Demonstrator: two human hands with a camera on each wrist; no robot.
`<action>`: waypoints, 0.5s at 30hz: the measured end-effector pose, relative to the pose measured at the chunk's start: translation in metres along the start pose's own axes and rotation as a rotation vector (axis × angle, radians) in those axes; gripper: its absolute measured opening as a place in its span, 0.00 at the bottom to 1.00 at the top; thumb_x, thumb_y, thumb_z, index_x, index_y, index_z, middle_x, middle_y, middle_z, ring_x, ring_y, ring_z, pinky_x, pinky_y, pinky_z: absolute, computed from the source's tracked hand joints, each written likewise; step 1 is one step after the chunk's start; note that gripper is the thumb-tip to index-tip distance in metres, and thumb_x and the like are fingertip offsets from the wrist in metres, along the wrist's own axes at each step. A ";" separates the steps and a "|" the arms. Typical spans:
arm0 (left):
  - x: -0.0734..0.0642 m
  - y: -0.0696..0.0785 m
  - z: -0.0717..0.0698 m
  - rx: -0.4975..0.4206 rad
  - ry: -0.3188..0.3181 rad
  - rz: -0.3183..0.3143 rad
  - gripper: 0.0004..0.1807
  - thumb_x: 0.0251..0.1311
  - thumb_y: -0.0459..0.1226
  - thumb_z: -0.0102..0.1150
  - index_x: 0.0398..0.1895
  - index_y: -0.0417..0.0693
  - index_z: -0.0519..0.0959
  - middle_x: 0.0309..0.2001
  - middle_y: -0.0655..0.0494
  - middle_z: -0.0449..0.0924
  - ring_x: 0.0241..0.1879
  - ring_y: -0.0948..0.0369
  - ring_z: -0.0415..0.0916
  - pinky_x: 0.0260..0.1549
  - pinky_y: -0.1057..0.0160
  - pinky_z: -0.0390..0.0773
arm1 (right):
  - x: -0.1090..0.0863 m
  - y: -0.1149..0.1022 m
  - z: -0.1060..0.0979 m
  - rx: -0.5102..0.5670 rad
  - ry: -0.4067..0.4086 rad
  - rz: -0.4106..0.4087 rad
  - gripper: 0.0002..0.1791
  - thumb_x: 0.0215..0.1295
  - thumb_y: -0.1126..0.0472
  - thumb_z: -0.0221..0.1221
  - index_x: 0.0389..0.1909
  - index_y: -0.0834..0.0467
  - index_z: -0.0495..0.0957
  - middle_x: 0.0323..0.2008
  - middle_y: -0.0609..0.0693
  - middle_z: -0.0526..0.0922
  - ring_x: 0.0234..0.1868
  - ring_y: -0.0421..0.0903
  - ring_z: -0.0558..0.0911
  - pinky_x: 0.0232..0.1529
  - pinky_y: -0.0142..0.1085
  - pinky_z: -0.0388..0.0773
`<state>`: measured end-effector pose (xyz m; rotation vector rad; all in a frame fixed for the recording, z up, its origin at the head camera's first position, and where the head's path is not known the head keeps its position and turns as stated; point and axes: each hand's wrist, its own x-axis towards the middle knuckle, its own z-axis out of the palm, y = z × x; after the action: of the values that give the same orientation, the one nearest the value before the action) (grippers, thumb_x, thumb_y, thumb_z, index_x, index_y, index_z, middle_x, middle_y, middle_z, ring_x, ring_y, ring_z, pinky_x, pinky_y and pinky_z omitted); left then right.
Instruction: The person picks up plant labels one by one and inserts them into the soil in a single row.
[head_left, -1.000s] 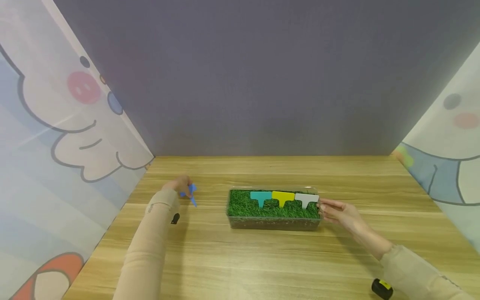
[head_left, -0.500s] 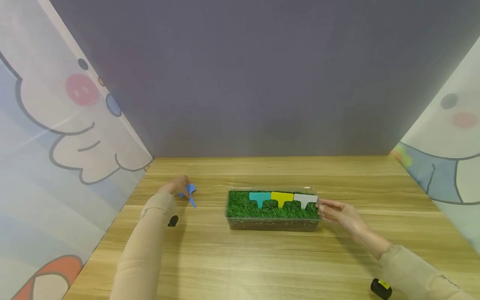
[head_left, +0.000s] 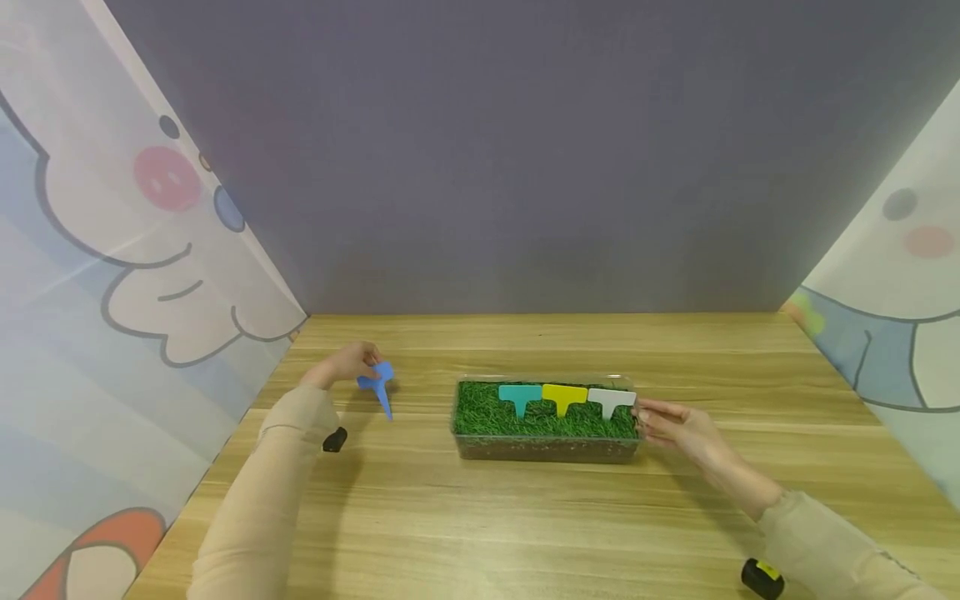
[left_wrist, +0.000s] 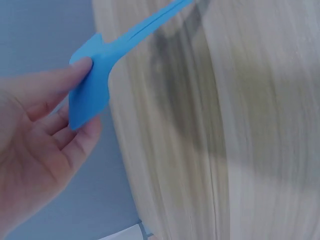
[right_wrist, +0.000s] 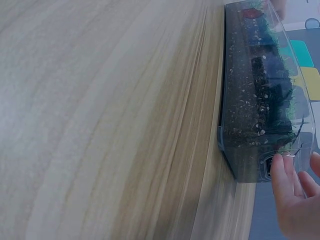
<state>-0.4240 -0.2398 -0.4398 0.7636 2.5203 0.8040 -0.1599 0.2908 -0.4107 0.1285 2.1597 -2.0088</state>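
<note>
My left hand (head_left: 352, 364) pinches a blue T-shaped plant label (left_wrist: 92, 85) by its wide head, thumb on one face and fingers behind. The label's pointed stem (head_left: 383, 403) slants down toward the table, and its shadow falls on the wood. My right hand (head_left: 686, 429) touches the right end of a clear planter box (right_wrist: 245, 165), fingers mostly straight against the end wall. Green grass (head_left: 480, 412) fills the box above dark soil. A teal label (head_left: 520, 393), a yellow label (head_left: 564, 394) and a white label (head_left: 611, 397) stand upright in it, side by side.
A wooden table (head_left: 480, 525) carries everything, with a grey panel (head_left: 525, 167) rising behind it. Cartoon-printed sheets (head_left: 120, 250) flank both sides. A black object with a yellow mark (head_left: 762, 577) is by the right sleeve, and another black piece (head_left: 334, 439) by the left sleeve.
My left hand has raised the blue label a little and shifted its hold, so more of the label shows; the forearm has swung left. The right hand and planter box look unchanged.
</note>
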 end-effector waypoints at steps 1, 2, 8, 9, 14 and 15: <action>-0.008 0.016 -0.001 -0.011 0.007 0.004 0.15 0.49 0.34 0.62 0.38 0.35 0.73 0.35 0.42 0.74 0.37 0.50 0.73 0.32 0.59 0.76 | -0.001 -0.002 0.001 -0.010 0.002 0.001 0.31 0.61 0.58 0.54 0.59 0.72 0.57 0.53 0.61 0.71 0.44 0.41 0.78 0.46 0.35 0.74; -0.018 0.039 -0.003 -0.012 0.002 -0.023 0.15 0.50 0.34 0.61 0.38 0.33 0.73 0.36 0.41 0.74 0.38 0.48 0.72 0.33 0.58 0.76 | -0.001 -0.003 0.001 -0.016 0.004 0.005 0.31 0.62 0.58 0.53 0.60 0.72 0.57 0.53 0.62 0.70 0.44 0.41 0.78 0.46 0.35 0.74; -0.048 0.112 -0.005 0.013 0.005 -0.082 0.12 0.55 0.27 0.52 0.40 0.25 0.70 0.39 0.35 0.73 0.42 0.45 0.70 0.38 0.56 0.75 | -0.003 -0.009 0.004 -0.031 0.019 0.030 0.31 0.63 0.59 0.52 0.60 0.72 0.55 0.55 0.63 0.68 0.45 0.42 0.78 0.47 0.35 0.73; -0.049 0.112 -0.005 0.009 0.008 -0.077 0.11 0.55 0.27 0.52 0.40 0.26 0.70 0.39 0.36 0.73 0.42 0.46 0.70 0.39 0.57 0.75 | -0.003 -0.009 0.004 -0.033 0.019 0.031 0.31 0.63 0.59 0.52 0.60 0.72 0.55 0.55 0.63 0.68 0.45 0.42 0.78 0.47 0.35 0.73; -0.047 0.106 -0.006 -0.034 0.025 -0.055 0.10 0.54 0.30 0.55 0.37 0.31 0.73 0.37 0.44 0.76 0.41 0.50 0.72 0.38 0.60 0.75 | -0.003 -0.008 0.004 -0.037 0.022 0.032 0.31 0.63 0.58 0.52 0.61 0.71 0.55 0.55 0.63 0.68 0.46 0.42 0.78 0.47 0.35 0.73; -0.047 0.106 -0.006 -0.040 0.026 -0.051 0.10 0.54 0.31 0.56 0.37 0.32 0.73 0.37 0.45 0.76 0.41 0.51 0.72 0.38 0.59 0.75 | -0.003 -0.008 0.004 -0.037 0.021 0.030 0.31 0.63 0.58 0.52 0.61 0.71 0.55 0.55 0.64 0.68 0.46 0.42 0.78 0.47 0.35 0.73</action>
<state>-0.3499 -0.1976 -0.3605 0.6776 2.5280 0.8502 -0.1579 0.2864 -0.4020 0.1766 2.1931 -1.9586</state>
